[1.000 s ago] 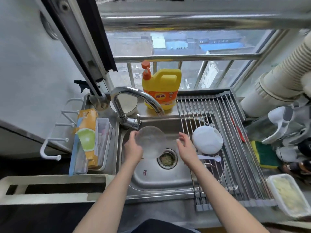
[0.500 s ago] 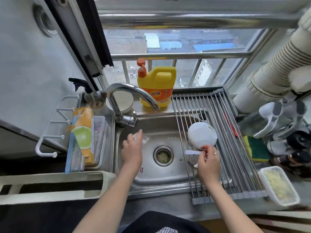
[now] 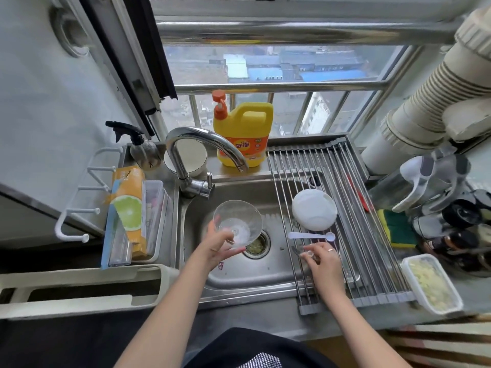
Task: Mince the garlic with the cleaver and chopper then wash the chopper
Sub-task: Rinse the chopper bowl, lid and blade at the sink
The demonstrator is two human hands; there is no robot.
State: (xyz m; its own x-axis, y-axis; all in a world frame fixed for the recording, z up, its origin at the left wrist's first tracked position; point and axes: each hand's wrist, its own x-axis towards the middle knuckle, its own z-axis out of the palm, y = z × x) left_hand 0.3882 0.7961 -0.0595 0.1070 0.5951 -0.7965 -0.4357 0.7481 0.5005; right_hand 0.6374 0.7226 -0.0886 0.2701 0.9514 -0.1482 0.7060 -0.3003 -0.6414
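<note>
Hands are working over the sink (image 3: 233,281): the left hand (image 3: 218,248) is gripping the clear chopper bowl (image 3: 237,223) by its base, tilting its open mouth up toward the camera above the drain (image 3: 256,245). Right hand (image 3: 320,258) is resting on the roll-up rack (image 3: 353,235), fingers pinching a small dark part too blurred to name. Bowl is looking empty, wet and transparent. White lid (image 3: 314,209) and white spoon (image 3: 312,236) are lying on the rack. Minced garlic is filling the plastic tub (image 3: 431,284) at right.
</note>
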